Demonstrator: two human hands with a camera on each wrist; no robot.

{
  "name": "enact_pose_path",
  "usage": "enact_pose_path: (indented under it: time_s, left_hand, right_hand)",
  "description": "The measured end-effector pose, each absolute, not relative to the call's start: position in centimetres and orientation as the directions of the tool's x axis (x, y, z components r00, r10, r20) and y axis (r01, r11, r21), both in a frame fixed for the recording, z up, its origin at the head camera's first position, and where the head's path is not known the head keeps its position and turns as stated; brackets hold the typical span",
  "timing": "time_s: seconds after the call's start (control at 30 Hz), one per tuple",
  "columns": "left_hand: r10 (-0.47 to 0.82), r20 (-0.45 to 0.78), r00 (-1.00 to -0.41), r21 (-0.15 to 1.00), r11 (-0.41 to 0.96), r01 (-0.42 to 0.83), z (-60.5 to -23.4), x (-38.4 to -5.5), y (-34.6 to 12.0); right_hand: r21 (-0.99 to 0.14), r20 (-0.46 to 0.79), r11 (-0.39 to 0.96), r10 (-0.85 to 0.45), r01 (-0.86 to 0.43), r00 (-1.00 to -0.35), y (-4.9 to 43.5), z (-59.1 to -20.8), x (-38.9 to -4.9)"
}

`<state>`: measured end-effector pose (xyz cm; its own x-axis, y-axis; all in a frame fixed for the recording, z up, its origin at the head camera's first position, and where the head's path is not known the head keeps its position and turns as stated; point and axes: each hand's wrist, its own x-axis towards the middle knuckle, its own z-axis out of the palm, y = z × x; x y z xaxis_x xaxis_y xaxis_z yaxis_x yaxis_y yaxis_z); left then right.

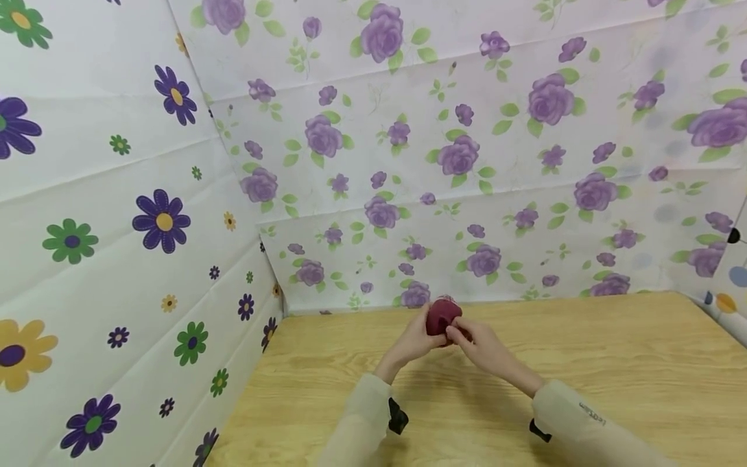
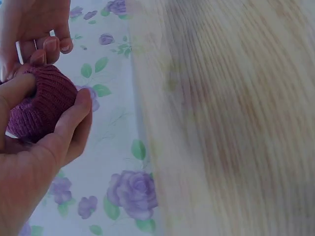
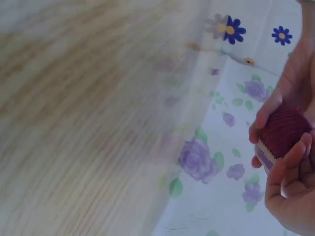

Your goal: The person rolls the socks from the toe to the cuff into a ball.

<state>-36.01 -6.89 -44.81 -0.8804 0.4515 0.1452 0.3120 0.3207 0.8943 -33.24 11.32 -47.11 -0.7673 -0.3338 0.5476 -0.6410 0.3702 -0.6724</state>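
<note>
A maroon ribbed-knit sock point(image 1: 441, 316), rolled into a ball, is held up over the back of the table. My left hand point(image 1: 412, 342) grips it from the left, its fingers wrapped behind the knit. In the left wrist view the left thumb dips into the opening of the rolled sock point(image 2: 51, 101). From the right, my right hand point(image 1: 486, 348) pinches at its near side with curled fingers. The right wrist view shows a cream and purple band along one edge of the sock point(image 3: 283, 130), with the right hand's fingertips point(image 3: 297, 151) against the maroon part.
Below the hands lies a light wood-grain table point(image 1: 613, 363). A white cloth with purple roses point(image 1: 382, 214) hangs behind its far edge. Another white cloth with colourful daisies point(image 1: 105, 272) hangs along the left side. Dark straps point(image 1: 398, 416) show at both wrists.
</note>
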Motion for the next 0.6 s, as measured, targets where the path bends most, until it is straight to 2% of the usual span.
enact_pose_path:
  time_s: [0.1,0.23,0.37,0.6]
  left_hand:
    - [0.419,0.167,-0.893,0.911,0.281,0.302,-45.0,-36.1,-7.0]
    - [0.411,0.241,-0.879,0.875,0.300,0.380,-45.7,-36.4,-6.9]
    - [0.465,0.304,-0.831,0.806,0.340,0.485,-46.3,-36.6,-6.7]
    - [0.527,0.322,-0.787,0.736,0.383,0.558,-47.0,-36.7,-5.9]
  right_hand:
    - [-0.803,0.429,0.287,-0.332,-0.523,-0.840,11.8,-46.7,-33.3]
    - [-0.970,0.168,0.113,-0.328,-0.215,-0.930,12.7,-46.6,-33.6]
    - [-0.998,0.032,0.044,-0.344,-0.050,-0.938,13.2,-46.6,-33.9]
    - [-0.997,-0.061,-0.022,-0.426,0.077,-0.902,13.7,-46.4,-34.4]
